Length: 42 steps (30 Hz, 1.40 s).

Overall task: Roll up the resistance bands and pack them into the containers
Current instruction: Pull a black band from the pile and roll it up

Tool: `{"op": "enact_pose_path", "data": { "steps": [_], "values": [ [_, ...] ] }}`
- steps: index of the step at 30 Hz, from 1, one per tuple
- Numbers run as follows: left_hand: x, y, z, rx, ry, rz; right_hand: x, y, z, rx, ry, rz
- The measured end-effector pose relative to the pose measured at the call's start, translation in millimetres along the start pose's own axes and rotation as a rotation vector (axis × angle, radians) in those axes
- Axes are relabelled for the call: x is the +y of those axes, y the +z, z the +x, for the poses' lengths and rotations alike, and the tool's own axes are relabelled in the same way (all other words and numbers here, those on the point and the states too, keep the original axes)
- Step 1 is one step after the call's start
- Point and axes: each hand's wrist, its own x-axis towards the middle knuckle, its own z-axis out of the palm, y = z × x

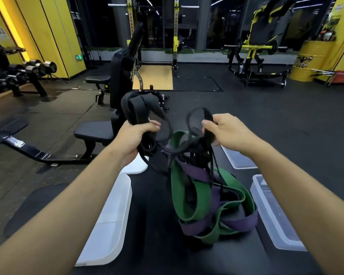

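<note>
Two hands have their fingers clenched: the left hand (136, 135) grips a gathered bunch of wide black bands (137, 108), and the right hand (226, 132) pinches a loop of thin black band (197, 116), both raised above the pile. Strands hang from them into a tangle of green band (184, 195) and purple band (195, 172) lying on the black tabletop (153, 215). Beside the heap sit the left container (109, 215) and the right container (274, 215).

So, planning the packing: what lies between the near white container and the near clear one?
A tangle of green and purple bands on the black pad, head view.
</note>
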Motion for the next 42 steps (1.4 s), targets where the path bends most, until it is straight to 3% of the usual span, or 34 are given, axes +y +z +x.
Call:
{"op": "enact_pose_path", "data": {
  "steps": [4, 8, 14, 16, 21, 25, 28, 33, 38, 42],
  "values": [
    [-10, -9, 0, 0.052, -0.048, 0.010, -2, 6, 0, -0.119, -0.008, 0.252],
    [-12, -18, 5, 0.135, -0.068, -0.031, -4, 1, 3, -0.118, 0.059, 0.425],
    [-19, -26, 12, 0.194, 0.027, 0.022, 2, -7, 18, 0.023, 0.121, 0.247],
    [-19, -22, 10, 0.189, 0.059, 0.040, -4, -15, 22, -0.039, 0.076, 0.169],
    [-19, -8, 10, 0.186, 0.129, 0.033, -18, -30, 12, -0.293, -0.077, 0.237],
    [-4, 2, 11, 0.206, 0.096, -0.189, -9, -28, 11, -0.267, -0.034, 0.046],
    [18, 17, 12, 0.173, 0.072, -0.388, 6, -18, 15, -0.218, 0.060, 0.061],
    [82, 53, 12, 0.051, 0.130, -0.578, 32, 4, 12, -0.279, 0.134, -0.009],
    [123, 72, 5, -0.059, 0.266, -0.383, 54, 21, 9, -0.205, 0.247, 0.050],
    [97, 76, 3, -0.088, 0.220, -0.141, 51, 22, 8, -0.042, 0.283, 0.181]
  ]
}}
